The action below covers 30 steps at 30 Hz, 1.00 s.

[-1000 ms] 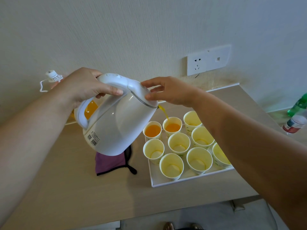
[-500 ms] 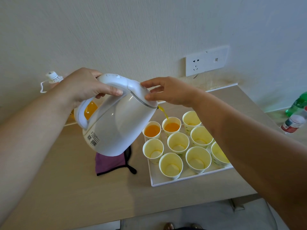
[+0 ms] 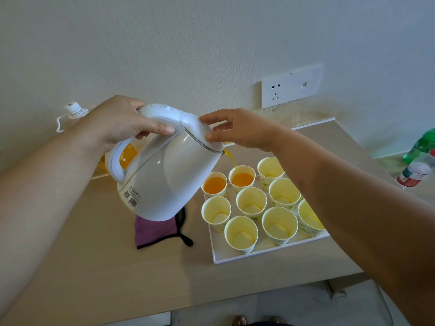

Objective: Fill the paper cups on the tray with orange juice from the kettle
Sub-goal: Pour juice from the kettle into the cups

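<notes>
Kettle: white kettle (image 3: 174, 175) is held in the air above the surface (image 3: 94, 267), tilted with its spout down toward the tray; orange liquid shows through the window beside the handle.
Left hand: left hand (image 3: 122, 123) grips the kettle's handle, fingers wrapped over the top and thumb along the near side.
Right hand: right hand (image 3: 237, 130) holds nothing; its fingers are loosely extended, the fingertips touching the kettle's lid just above the spout.
Juice: thin orange stream (image 3: 231, 161) runs from the spout into the middle cup (image 3: 242, 178) of the back row, which is well filled.
Filled cup: back-left cup (image 3: 214, 184), just beside the one being poured into, holds orange juice near its rim.
Other cups: seven empty cups (image 3: 251, 201) stand upright, making three rows of three in all, close together.
Tray: white tray (image 3: 235, 257) lies flat on the surface, to the right of the kettle, carrying all nine cups.
Cloth: purple cloth (image 3: 155, 229) with black edging lies on the surface under the kettle, left of the tray.
Wall: white socket plate (image 3: 292, 85) sits above the far edge of the surface.
Right edge: green bottle (image 3: 421, 147) and a second, labelled bottle (image 3: 416, 172) are well apart from the tray.
</notes>
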Tool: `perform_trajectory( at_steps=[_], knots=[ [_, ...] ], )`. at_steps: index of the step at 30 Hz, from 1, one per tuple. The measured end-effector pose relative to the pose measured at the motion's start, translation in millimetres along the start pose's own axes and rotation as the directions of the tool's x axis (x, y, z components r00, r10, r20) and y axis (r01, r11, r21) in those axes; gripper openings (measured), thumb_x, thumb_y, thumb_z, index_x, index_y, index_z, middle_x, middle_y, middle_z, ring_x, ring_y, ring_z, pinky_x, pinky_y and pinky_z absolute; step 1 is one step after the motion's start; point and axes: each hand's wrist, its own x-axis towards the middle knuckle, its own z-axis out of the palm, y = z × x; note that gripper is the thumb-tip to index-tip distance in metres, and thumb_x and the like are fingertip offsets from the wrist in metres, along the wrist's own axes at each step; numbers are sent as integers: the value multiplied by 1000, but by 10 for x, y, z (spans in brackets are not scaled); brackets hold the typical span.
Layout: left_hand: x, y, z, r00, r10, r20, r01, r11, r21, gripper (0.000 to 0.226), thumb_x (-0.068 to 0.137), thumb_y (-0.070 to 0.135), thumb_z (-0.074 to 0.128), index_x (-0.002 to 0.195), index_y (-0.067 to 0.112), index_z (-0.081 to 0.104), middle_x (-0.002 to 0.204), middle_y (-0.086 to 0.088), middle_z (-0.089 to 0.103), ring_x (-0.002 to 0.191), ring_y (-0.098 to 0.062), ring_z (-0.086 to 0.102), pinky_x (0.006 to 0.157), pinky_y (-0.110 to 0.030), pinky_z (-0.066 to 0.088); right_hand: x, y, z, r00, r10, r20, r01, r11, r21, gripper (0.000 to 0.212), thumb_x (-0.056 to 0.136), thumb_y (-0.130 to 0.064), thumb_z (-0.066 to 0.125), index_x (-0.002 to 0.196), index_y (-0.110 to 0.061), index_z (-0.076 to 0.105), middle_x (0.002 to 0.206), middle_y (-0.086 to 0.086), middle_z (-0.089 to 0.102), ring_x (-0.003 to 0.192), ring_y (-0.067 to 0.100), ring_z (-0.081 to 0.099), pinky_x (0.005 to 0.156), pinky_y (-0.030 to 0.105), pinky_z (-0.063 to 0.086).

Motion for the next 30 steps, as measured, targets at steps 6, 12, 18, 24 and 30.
perform_trajectory(
  at_steps=[6, 12, 18, 24, 30],
  knots=[
    [-18, 59, 31, 1000, 5, -1, -5, 1000, 3, 30, 60, 29, 87, 57, 19, 58, 52, 2, 52, 47, -10, 45, 55, -25, 35, -5, 12, -10, 1000, -1, 1, 1, 1000, -5, 47, 85, -25, 70, 130, -27, 56, 129, -7, 58, 110, 10, 60, 100, 29, 44],
    [-34, 81, 29, 1000, -7, 9, 7, 1000, 23, 28, 60, 31, 87, 49, 24, 63, 55, -2, 53, 51, -15, 45, 55, -26, 36, -23, 15, -20, 1000, 0, 4, 0, 1000, -18, 48, 85, -26, 69, 131, -27, 54, 130, -8, 57, 111, 9, 59, 99, 28, 43],
    [-41, 99, 45, 1000, -5, 8, 5, 1000, 31, 30, 62, 29, 86, 59, 18, 58, 58, -4, 52, 52, -16, 45, 55, -26, 35, -28, 22, -26, 1000, 8, 4, -8, 1000, -9, 47, 85, -25, 69, 130, -27, 55, 130, -8, 58, 110, 9, 60, 99, 28, 43],
    [-55, 121, 54, 1000, -9, 4, 9, 999, 33, 31, 62, 29, 86, 57, 19, 57, 57, -3, 52, 52, -15, 45, 55, -26, 35, -34, 19, -27, 1000, 12, 2, -12, 1000, 1, 47, 85, -24, 69, 130, -27, 55, 130, -8, 58, 110, 9, 60, 97, 24, 43],
    [-60, 144, 60, 1000, -6, 14, 6, 999, 40, 29, 63, 29, 85, 58, 20, 58, 56, -1, 52, 48, -11, 45, 54, -25, 35, -52, 21, -32, 1000, 13, 5, -13, 1000, -2, 47, 85, -24, 69, 131, -26, 55, 130, -8, 57, 110, 9, 60, 97, 24, 43]
  ],
)
